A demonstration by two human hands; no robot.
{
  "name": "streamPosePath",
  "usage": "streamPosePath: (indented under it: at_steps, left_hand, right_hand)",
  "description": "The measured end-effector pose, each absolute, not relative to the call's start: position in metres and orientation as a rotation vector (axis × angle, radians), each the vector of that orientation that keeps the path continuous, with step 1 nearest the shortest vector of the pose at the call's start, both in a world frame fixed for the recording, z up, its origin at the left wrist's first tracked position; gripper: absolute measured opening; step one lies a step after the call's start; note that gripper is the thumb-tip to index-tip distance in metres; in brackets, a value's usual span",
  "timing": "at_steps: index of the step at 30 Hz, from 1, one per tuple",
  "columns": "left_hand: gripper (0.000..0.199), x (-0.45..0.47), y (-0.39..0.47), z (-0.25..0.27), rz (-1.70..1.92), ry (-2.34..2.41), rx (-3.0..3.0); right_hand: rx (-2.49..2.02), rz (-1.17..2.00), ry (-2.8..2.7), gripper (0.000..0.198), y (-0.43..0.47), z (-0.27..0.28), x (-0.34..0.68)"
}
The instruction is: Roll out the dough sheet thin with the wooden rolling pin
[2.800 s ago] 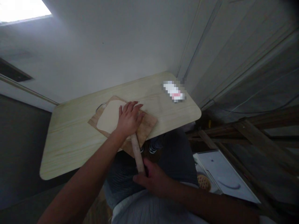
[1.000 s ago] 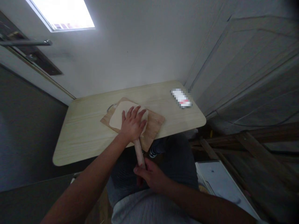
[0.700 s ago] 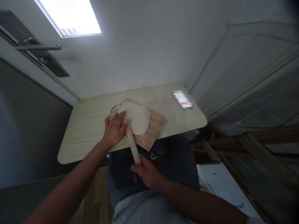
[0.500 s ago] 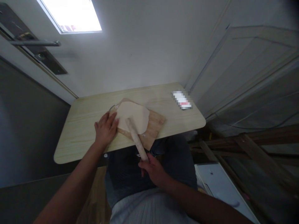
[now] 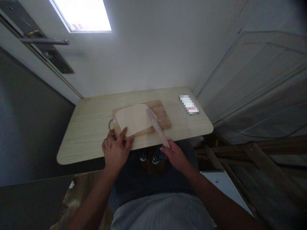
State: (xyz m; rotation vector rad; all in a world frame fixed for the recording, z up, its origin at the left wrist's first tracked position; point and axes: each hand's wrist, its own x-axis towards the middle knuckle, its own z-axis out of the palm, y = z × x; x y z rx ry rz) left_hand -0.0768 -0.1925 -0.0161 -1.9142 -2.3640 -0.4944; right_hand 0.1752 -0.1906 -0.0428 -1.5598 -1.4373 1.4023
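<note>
A flat, rolled-out sheet of dough (image 5: 133, 118) lies over most of a wooden cutting board (image 5: 164, 116). The board has a metal ring handle (image 5: 110, 125) at its left end. My left hand (image 5: 117, 148) rests with fingers apart on the board's near left corner, fingertips at the dough's edge. Closed round the near end of a wooden rolling pin (image 5: 158, 127) is my right hand (image 5: 176, 154). The pin slants away to the left, its far end over the right part of the dough.
The board lies on a narrow pale wood-grain table (image 5: 83, 127) against a white door (image 5: 144, 57) with a lever handle (image 5: 48, 41). A phone (image 5: 189, 104), blurred out, lies at the table's right end. Wooden beams (image 5: 240, 153) and a white panel (image 5: 220, 180) are at the lower right.
The board has turned on the table, so its long side now runs more nearly along the table. My left hand has shifted nearer to me; the rolling pin and right hand moved right.
</note>
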Motion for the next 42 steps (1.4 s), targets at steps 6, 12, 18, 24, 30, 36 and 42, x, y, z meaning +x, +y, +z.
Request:
streamPosePath:
  at_steps: [6, 12, 18, 24, 30, 36, 42]
  left_hand:
    - [0.053, -0.064, -0.21, -0.016, -0.44, -2.353, -1.969]
    - [0.054, -0.061, -0.221, -0.005, -0.383, -2.34, -1.965]
    - [0.048, -0.072, -0.169, 0.014, -0.628, -2.287, -2.006]
    - [0.041, -0.043, -0.054, 0.021, -0.837, -2.109, -2.264]
    - [0.045, -0.018, 0.002, 0.005, -0.6, -2.119, -2.412]
    - [0.044, -0.011, 0.0, -0.002, -0.586, -2.116, -2.36]
    - [0.044, -0.007, -0.008, -0.005, -0.565, -2.088, -2.34]
  right_hand:
    - [-1.678, 1.27, -1.662, 0.022, -0.178, -0.029, 0.174]
    - [-1.769, 1.048, -1.676, 0.035, -0.176, -0.018, 0.182]
    - [-1.76, 0.866, -1.619, 0.04, -0.173, -0.022, 0.195]
    - [-1.696, 0.963, -1.593, 0.048, -0.17, -0.025, 0.205]
    - [-1.708, 0.782, -1.775, 0.042, -0.155, -0.019, 0.227]
    - [-1.897, 0.493, -1.888, 0.044, -0.126, -0.014, 0.233]
    - [-1.951, 0.432, -1.901, 0.049, -0.118, -0.013, 0.226]
